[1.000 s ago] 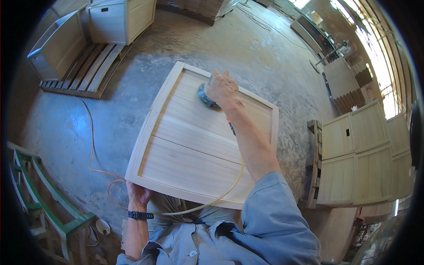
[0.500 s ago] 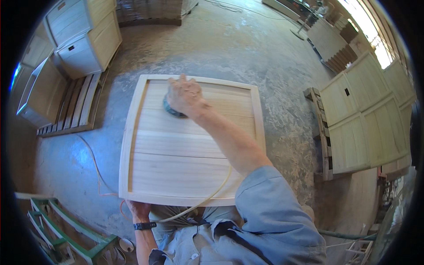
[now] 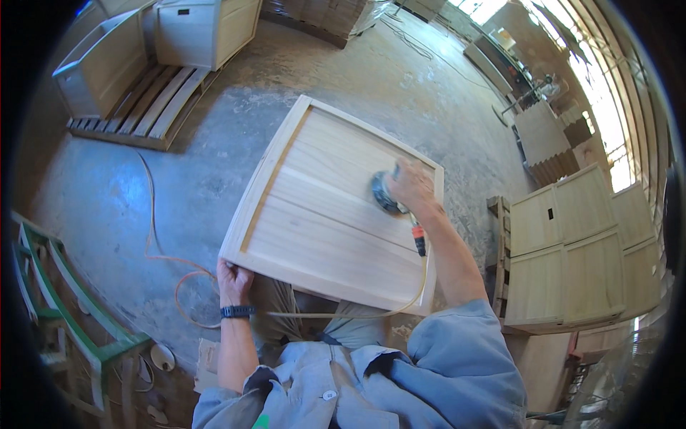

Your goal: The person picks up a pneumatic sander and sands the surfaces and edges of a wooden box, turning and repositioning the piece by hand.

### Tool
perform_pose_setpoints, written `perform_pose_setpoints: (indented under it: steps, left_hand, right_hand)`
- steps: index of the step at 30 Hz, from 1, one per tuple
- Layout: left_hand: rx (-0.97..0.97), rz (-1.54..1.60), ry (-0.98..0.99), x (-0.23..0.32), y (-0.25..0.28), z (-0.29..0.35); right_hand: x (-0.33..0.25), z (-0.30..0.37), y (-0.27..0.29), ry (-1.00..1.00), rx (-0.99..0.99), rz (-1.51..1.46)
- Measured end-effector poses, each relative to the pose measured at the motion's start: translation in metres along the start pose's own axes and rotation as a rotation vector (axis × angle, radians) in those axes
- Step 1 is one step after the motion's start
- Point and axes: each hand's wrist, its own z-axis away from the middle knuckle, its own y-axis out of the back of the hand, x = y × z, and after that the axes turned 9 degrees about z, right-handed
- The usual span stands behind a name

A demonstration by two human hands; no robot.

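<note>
In front of me a pale wooden panel [image 3: 314, 193], with a raised frame around inset boards, lies tilted across my lap. My right hand [image 3: 411, 184] is wrapped over a round sander [image 3: 386, 193], whose pad rests against the boards at the panel's right half. From the sander a red and black hose fitting [image 3: 419, 239] leads into a yellowish hose [image 3: 343, 314] that crosses below the panel's near edge. At the panel's near left corner, my left hand [image 3: 234, 280] grips the wooden edge; some of its fingers are hidden beneath. A dark watch [image 3: 237, 312] is on that wrist.
Wooden boxes [image 3: 182, 36] stand on a slatted pallet [image 3: 153, 107] at the far left. Stacked wooden cabinets [image 3: 564, 264] rest on another pallet at the right. A green metal frame [image 3: 107, 350] is at the near left. An orange hose [image 3: 151, 214] trails over the floor.
The sander and my right hand have moved from the panel's far left to its right half. The panel now appears turned clockwise, and the surroundings have shifted with the view.
</note>
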Motion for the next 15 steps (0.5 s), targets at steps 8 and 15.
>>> perform_pose_setpoints:
  steps: [8,15]
  left_hand:
    - [-0.3,-0.827,-0.442,0.003,0.044,-0.025]
    - [-0.333,-0.818,-0.39,0.008,0.06,-0.054]
  right_hand:
    - [0.051,0.147,0.015,-0.125,-0.015,-0.12]
    - [0.085,0.293,0.039,-0.264,0.287,-0.351]
